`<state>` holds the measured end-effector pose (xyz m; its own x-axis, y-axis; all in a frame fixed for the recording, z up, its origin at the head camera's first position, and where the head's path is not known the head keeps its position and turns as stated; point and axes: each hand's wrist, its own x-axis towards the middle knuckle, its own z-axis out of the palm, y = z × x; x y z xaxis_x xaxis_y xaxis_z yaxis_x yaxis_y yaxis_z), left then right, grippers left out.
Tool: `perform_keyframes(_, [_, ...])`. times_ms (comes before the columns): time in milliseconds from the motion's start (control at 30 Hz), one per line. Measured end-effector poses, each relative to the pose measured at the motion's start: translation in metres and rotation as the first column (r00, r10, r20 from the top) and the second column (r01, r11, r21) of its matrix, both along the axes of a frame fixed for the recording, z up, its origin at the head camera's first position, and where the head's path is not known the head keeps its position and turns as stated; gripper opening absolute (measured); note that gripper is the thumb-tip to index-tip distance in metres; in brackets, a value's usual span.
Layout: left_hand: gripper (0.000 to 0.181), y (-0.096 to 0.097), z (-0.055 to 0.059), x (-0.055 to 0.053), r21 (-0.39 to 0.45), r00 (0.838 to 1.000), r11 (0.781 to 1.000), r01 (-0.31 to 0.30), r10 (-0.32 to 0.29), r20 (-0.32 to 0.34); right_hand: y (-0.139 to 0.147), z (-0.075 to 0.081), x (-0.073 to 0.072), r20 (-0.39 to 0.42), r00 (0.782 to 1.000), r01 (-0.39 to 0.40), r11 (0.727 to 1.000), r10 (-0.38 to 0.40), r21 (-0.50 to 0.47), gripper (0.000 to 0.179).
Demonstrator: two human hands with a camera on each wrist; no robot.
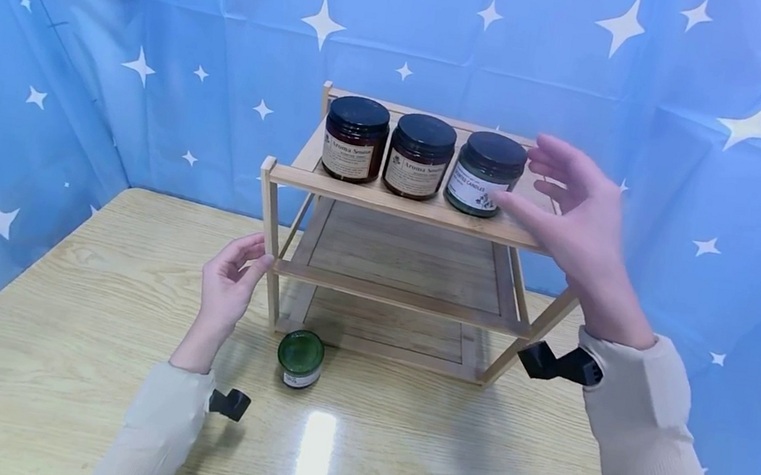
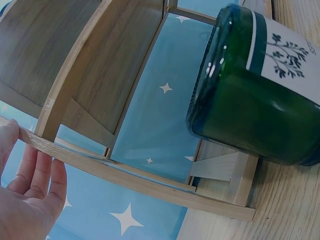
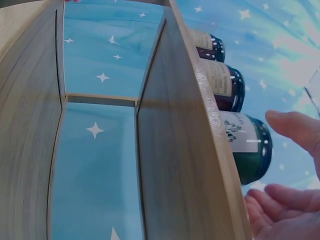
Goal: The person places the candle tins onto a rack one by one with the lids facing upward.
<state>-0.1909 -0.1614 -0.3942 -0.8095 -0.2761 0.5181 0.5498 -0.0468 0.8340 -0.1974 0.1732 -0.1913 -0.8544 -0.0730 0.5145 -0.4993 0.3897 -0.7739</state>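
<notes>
A three-tier wooden shelf (image 1: 408, 300) stands on the table. My left hand (image 1: 228, 281) grips its front left post, thumb on one side and fingers on the other, as the left wrist view also shows. On the top tier, a green candle jar (image 1: 473, 194) with a black lid and white label is the rightmost of three. Around its right side my right hand (image 1: 574, 208) is spread, thumb near the label; a gap shows between thumb and jar in the right wrist view. To its left sit two amber candle jars (image 1: 417, 176) (image 1: 351, 159) with black lids.
Another green jar (image 1: 300, 356) stands on the wooden table (image 1: 123, 299) in front of the shelf's left foot; it looms close in the left wrist view. A blue curtain (image 1: 232, 46) with white stars hangs behind the shelf and at both sides.
</notes>
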Motion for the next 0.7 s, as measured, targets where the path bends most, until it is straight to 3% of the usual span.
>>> perform_keyframes(333, [0.025,0.0,0.0,0.0,0.008,1.0,1.0,0.006,-0.006,-0.002,0.002,-0.009,0.016,-0.033,0.999,-0.005,1.0,0.005,-0.013,0.063])
perform_keyframes(567, [0.027,0.0,0.0,0.0,0.017,1.0,1.0,0.013,-0.012,-0.013,-0.001,-0.019,0.031,-0.074,0.992,-0.111,0.979,0.099,-0.171,0.06])
perform_keyframes(700, [0.027,0.001,0.001,0.001,0.015,1.0,1.0,0.012,-0.012,-0.017,-0.003,-0.023,0.04,-0.111,0.986,-0.141,0.973,0.123,-0.181,0.058])
